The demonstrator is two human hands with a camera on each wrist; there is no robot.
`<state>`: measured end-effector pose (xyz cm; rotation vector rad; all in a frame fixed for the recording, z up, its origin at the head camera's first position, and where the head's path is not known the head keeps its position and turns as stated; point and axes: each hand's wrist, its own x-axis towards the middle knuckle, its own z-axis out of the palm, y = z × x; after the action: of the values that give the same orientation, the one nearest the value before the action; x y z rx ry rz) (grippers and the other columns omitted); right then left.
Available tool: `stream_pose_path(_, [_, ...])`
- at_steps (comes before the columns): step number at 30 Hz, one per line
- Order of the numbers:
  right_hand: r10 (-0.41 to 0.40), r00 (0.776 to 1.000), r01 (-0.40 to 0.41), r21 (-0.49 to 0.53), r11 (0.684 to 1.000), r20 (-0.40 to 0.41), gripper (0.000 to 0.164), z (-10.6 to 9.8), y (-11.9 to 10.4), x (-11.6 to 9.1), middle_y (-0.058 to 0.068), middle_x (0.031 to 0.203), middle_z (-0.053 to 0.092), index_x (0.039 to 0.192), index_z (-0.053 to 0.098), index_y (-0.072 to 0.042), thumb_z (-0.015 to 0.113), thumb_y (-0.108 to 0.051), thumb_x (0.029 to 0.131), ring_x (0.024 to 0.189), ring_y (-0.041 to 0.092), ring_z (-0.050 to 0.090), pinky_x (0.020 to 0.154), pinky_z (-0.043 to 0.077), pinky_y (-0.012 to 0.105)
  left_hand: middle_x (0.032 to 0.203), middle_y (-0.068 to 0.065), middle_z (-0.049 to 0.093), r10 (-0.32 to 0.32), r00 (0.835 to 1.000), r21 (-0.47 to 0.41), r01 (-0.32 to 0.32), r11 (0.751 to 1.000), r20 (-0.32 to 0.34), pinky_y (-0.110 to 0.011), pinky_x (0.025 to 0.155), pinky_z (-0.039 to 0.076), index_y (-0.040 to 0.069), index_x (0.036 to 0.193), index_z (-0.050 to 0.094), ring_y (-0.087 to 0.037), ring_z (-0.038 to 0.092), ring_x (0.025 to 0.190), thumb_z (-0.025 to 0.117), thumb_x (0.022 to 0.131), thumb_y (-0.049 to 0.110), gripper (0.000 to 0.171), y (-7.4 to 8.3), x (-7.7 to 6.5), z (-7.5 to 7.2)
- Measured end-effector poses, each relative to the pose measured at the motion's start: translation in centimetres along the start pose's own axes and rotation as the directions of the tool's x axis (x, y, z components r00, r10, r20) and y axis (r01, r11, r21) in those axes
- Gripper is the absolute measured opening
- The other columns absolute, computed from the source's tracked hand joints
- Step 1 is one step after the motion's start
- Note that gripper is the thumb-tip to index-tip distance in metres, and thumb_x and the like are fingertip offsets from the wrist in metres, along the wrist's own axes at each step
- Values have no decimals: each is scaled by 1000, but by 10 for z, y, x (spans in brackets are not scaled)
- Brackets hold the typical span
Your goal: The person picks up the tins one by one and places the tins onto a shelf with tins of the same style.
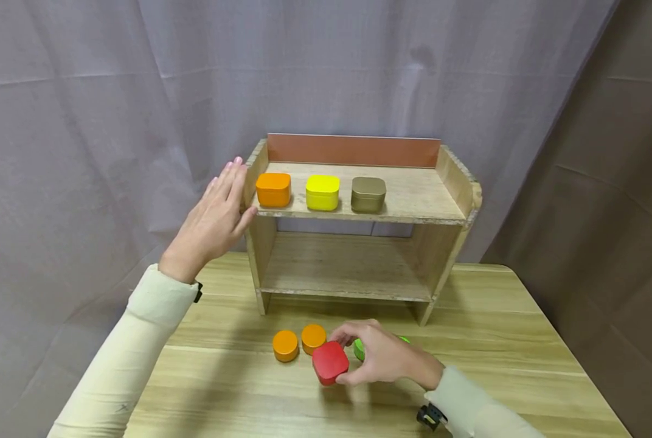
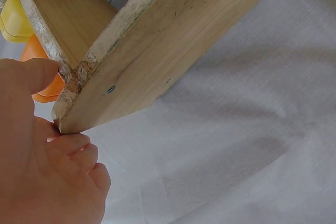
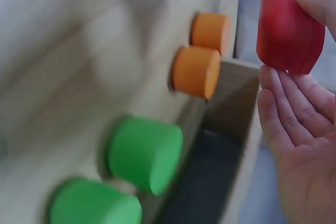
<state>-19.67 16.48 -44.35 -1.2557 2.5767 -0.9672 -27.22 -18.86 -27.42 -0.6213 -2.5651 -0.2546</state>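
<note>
My right hand (image 1: pixel 383 356) pinches a small red lidded box (image 1: pixel 330 361) between thumb and fingers, above the tabletop in front of the shelf. In the right wrist view the thumb presses on one face of the red box (image 3: pixel 286 27) and the fingertips lie against its underside. With fingers straight, my left hand (image 1: pixel 211 222) lies against the left side of the wooden shelf (image 1: pixel 348 261), its thumb at the front edge. On the upper board stand an orange box (image 1: pixel 273 190), a yellow box (image 1: pixel 323 193) and an olive box (image 1: pixel 368 195) in a row.
Two orange round pieces (image 1: pixel 286 346) sit on the wooden table (image 1: pixel 227 377) left of the red box. Two green round pieces (image 3: pixel 144 153) stand further right, partly hidden by my right hand in the head view. Grey curtains (image 1: pixel 326 67) hang behind.
</note>
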Motion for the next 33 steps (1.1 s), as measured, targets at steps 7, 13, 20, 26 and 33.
stream_pose_path(7, [-54, 995, 45, -96, 994, -86, 51, -45, -6, -15, -10, 108, 76, 119, 70, -17, 95, -31, 76, 95, 1, 68, 86, 62, 26, 178, -20, 6, -3, 1000, 2, 3, 1000, 5, -58, 135, 17, -2, 168, 8, -38, 11, 166, 48, 112, 34, 77, 1, 0, 0])
stream_pose_path(13, [-93, 981, 61, -184, 981, -172, 52, -86, -13, -26, -14, 105, 75, 116, 71, -18, 97, -24, 72, 92, 1, 68, 83, 63, 26, 178, -19, 5, -1, 1000, 0, 1, 1000, 2, -58, 134, 17, -1, 169, 8, -38, 10, 166, 48, 112, 34, 78, 0, -1, 0])
stream_pose_path(20, [-98, 966, 38, -241, 970, -240, 51, -135, -25, -33, -13, 102, 76, 115, 72, -17, 98, -17, 71, 90, 1, 69, 79, 63, 26, 178, -20, 7, 3, 1000, -6, -3, 1000, -10, -58, 134, 17, 0, 169, 9, -38, 11, 166, 49, 112, 34, 77, 0, 0, 0])
stream_pose_path(26, [-80, 960, -11, -320, 947, -269, 49, -174, -44, -35, -15, 100, 76, 114, 73, -18, 98, -19, 72, 89, 0, 68, 78, 60, 23, 178, -20, 8, 2, 1000, -3, -2, 1000, -10, -59, 134, 19, -1, 169, 10, -38, 12, 166, 49, 112, 33, 77, 0, -1, 0])
stream_pose_path(33, [-60, 948, -70, -386, 920, -314, 49, -219, -62, -32, -10, 100, 78, 115, 75, -16, 99, -22, 73, 87, 0, 68, 80, 55, 10, 178, -20, 9, 7, 1000, -4, -7, 1000, -22, -57, 134, 18, -1, 168, 11, -38, 13, 166, 50, 112, 33, 77, -1, -1, 0])
